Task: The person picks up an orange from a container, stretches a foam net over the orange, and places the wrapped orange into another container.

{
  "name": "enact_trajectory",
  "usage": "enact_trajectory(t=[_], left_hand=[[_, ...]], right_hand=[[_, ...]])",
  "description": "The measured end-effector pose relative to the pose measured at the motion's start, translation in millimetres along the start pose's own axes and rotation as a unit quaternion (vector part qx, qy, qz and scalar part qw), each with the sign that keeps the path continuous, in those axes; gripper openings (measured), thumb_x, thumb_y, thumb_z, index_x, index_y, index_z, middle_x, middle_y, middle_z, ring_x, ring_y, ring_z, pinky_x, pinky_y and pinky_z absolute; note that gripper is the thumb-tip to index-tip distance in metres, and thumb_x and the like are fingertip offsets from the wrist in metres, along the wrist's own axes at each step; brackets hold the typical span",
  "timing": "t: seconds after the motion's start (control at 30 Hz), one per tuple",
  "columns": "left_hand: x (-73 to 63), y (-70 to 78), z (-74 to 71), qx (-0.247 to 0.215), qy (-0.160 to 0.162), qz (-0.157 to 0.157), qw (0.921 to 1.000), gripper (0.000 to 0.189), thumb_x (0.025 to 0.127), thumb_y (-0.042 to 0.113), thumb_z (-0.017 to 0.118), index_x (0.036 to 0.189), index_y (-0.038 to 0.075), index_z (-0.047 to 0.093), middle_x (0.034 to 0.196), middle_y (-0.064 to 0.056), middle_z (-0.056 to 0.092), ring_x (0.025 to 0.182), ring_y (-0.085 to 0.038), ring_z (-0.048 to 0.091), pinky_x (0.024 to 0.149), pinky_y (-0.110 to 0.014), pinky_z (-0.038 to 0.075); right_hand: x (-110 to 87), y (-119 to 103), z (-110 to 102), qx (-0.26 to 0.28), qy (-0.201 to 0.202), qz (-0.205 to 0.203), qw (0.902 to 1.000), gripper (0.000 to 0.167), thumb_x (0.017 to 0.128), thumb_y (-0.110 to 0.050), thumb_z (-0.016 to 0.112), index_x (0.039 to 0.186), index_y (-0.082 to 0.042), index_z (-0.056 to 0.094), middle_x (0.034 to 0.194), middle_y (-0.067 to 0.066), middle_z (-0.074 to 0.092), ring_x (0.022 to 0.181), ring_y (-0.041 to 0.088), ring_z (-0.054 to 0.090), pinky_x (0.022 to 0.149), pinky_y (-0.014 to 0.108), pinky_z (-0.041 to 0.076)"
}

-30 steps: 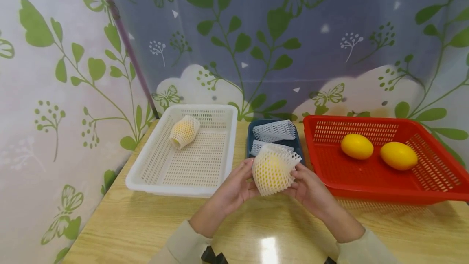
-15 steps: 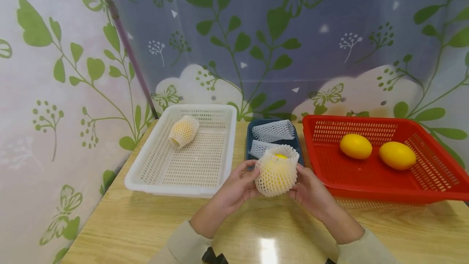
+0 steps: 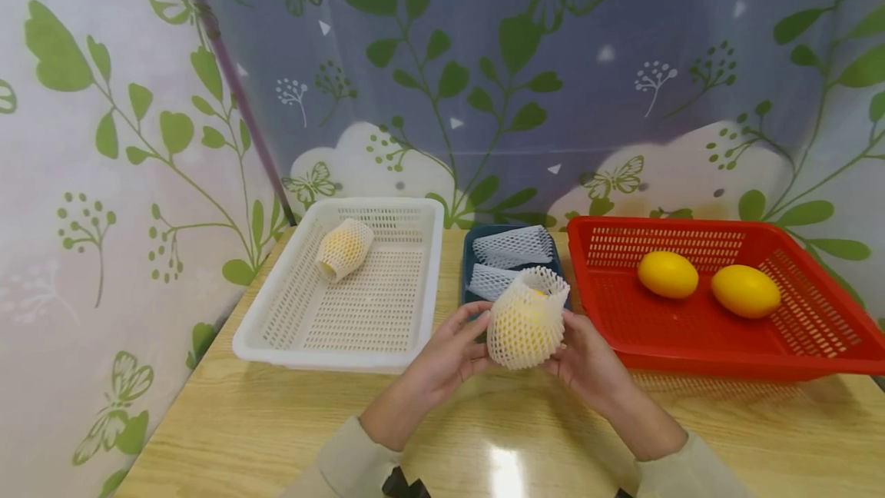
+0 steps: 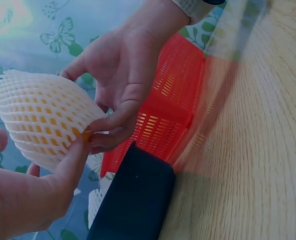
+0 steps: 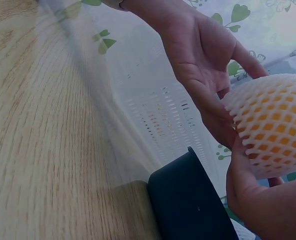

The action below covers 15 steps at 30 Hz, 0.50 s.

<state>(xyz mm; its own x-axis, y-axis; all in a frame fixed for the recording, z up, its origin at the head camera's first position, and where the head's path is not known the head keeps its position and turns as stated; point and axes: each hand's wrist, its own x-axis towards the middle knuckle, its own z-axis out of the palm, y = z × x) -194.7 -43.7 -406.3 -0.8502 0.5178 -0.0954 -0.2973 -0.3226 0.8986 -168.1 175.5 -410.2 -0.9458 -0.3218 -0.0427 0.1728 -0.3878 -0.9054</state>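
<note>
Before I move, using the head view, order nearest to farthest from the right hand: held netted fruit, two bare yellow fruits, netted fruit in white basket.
1. Held netted fruit: touching the right hand.
2. Left bare fruit: in the red basket.
3. Right bare fruit: same basket, farther right.
4. Other netted fruit: in the white basket, left side.

Netted fruit [image 3: 346, 249] in left basket [image 3: 332, 358]; two foam sleeves [image 3: 513, 244] in middle tray [image 4: 137, 195]; two fruits [image 3: 667, 274] in right basket [image 3: 726, 363]; held fruit [image 3: 528, 329] between left hand [image 3: 445, 356] and right hand [image 3: 589, 360].
</note>
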Motion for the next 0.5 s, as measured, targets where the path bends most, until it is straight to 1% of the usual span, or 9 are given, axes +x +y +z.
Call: enact_trajectory(t=[0.13, 0.2, 0.27, 0.37, 0.5], left_hand=[[-0.8, 1.1, 0.4, -0.001, -0.005, 0.002, 1.0000, 0.031, 0.102, 0.021, 0.051, 0.129, 0.011, 0.040, 0.118, -0.011, 0.051, 0.093, -0.020, 0.063, 0.083, -0.032, 0.053], [-1.0, 1.0, 0.6, -0.003, -0.006, 0.005, 1.0000, 0.032, 0.102, 0.020, 0.051, 0.130, 0.010, 0.038, 0.116, -0.011, 0.052, 0.094, -0.019, 0.063, 0.083, -0.032, 0.053], [-1.2, 0.8, 1.0, -0.006, -0.005, 0.007, 0.9999, 0.033, 0.102, 0.019, 0.051, 0.130, 0.009, 0.038, 0.114, -0.010, 0.053, 0.093, -0.019, 0.063, 0.083, -0.032, 0.053], [-0.9, 0.3, 1.2, -0.007, -0.002, 0.010, 0.9999, 0.034, 0.101, 0.020, 0.053, 0.130, 0.009, 0.038, 0.112, -0.009, 0.054, 0.092, -0.018, 0.063, 0.082, -0.032, 0.053], [-0.7, -0.4, 0.8, -0.007, 0.000, 0.012, 0.9999, 0.037, 0.099, 0.021, 0.057, 0.129, 0.010, 0.039, 0.117, -0.009, 0.052, 0.094, -0.019, 0.063, 0.083, -0.033, 0.053]], right_hand=[[0.9, 0.5, -1.7, 0.009, -0.015, -0.005, 0.9998, 0.027, 0.105, -0.030, 0.029, 0.124, -0.026, 0.048, 0.119, -0.003, 0.053, 0.103, 0.019, 0.055, 0.089, 0.029, 0.052], [1.5, 0.6, -2.6, 0.015, -0.029, -0.010, 0.9994, 0.028, 0.105, -0.026, 0.028, 0.124, -0.025, 0.048, 0.118, -0.004, 0.054, 0.103, 0.017, 0.055, 0.089, 0.029, 0.052], [1.9, 0.6, -2.9, 0.017, -0.034, -0.010, 0.9992, 0.029, 0.105, -0.024, 0.027, 0.124, -0.025, 0.049, 0.117, -0.005, 0.055, 0.103, 0.017, 0.056, 0.088, 0.030, 0.052], [1.6, -0.3, -1.8, 0.013, -0.030, -0.006, 0.9994, 0.028, 0.105, -0.027, 0.027, 0.127, -0.025, 0.046, 0.119, -0.004, 0.055, 0.104, 0.018, 0.056, 0.088, 0.029, 0.052], [0.6, -1.7, 0.0, 0.011, -0.009, 0.007, 0.9999, 0.030, 0.105, -0.032, 0.029, 0.131, -0.023, 0.042, 0.125, -0.002, 0.051, 0.108, 0.022, 0.054, 0.090, 0.029, 0.051]])
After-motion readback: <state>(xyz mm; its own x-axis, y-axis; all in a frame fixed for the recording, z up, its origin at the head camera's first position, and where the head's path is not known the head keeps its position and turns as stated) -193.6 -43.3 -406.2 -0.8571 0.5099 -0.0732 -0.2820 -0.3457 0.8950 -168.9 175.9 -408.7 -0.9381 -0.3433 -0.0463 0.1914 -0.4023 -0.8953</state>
